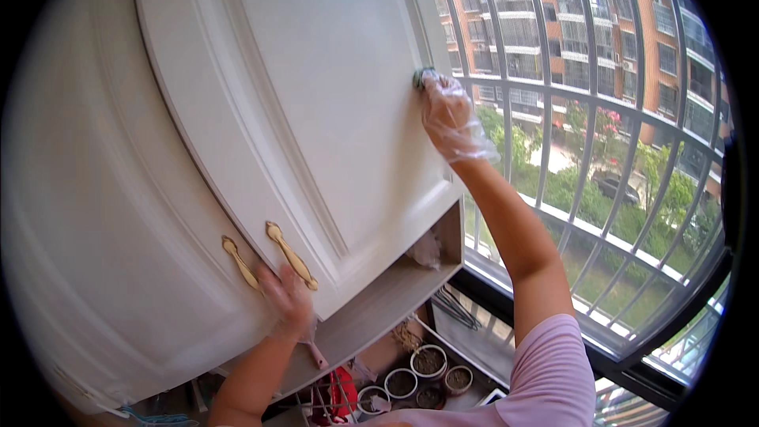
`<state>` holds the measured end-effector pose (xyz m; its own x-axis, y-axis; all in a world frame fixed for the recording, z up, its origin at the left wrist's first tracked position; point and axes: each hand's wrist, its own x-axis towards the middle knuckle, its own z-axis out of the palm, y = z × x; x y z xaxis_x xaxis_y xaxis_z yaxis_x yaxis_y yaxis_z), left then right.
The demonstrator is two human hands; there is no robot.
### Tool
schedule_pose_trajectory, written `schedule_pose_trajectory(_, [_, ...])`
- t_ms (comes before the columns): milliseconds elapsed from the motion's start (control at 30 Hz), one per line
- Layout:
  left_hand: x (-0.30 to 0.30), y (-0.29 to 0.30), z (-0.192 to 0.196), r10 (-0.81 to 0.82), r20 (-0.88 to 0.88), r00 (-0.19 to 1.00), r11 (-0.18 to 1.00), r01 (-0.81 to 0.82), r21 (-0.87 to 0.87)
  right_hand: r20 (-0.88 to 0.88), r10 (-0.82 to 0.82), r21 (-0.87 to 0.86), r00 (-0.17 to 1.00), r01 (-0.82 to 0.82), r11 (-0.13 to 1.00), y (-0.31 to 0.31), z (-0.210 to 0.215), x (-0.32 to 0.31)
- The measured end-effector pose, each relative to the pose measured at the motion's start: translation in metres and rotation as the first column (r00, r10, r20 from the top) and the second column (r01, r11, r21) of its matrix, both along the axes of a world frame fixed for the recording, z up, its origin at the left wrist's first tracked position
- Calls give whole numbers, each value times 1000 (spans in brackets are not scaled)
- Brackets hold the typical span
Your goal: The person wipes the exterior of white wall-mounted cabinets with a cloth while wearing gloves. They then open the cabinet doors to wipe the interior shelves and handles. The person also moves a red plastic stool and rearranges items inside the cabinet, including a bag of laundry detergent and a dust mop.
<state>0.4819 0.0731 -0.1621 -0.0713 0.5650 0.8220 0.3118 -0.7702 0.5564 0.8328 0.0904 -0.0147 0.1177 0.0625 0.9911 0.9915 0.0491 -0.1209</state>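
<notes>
The door (340,95), a white cabinet panel with a raised border, is the landmark here. At its right edge, well up from the bottom, the right hand (449,107), in a clear plastic glove, is closed on a dark green pad (422,79) and holds it against that edge. At the door's lower left corner is the left hand (289,300), which also seems to be gloved; it is blurred, and whether its fingers grip anything cannot be told. It is just below the door's gold handle (291,255) and beside the second handle (239,262), which sits on the neighbouring panel (103,190) to the door's left. Below the door runs a grey shelf (371,300), with a crumpled clear bag (427,251) near its right end. A pink grip (318,357) shows under the left hand; what it belongs to is hidden. Farther below the door stand round pots (428,360) of soil, with a red thing (343,391) to their left. To the door's right is a barred window (545,88), with greenery (585,198) and buildings (522,24) beyond.
</notes>
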Motion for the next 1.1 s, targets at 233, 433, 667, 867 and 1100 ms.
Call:
schedule_pose_trajectory(233, [10,-7,17,57,-39,998,991,-51,125,-105,26,-84,994,-35,996,-5,-115,-7])
schedule_pose_trajectory(433, [8,3,9,2,-9,1000,992,-1,122,-89,92,-289,992,-114,950,-39,-152,-5])
schedule_pose_trajectory(667, [-1,19,-1,-7,28,1000,994,4,107,-865,487,386,-122,-781,491,-61,-114,-25])
schedule_pose_trajectory(867, [12,8,10,65,12,998,985,-66,162,-676,717,331,168,-800,500,-31,-78,-30])
schedule_pose_trajectory(1100, [2,24,-10,188,-54,981,965,-174,199,-265,104,87,958,-84,993,-29,-89,-60])
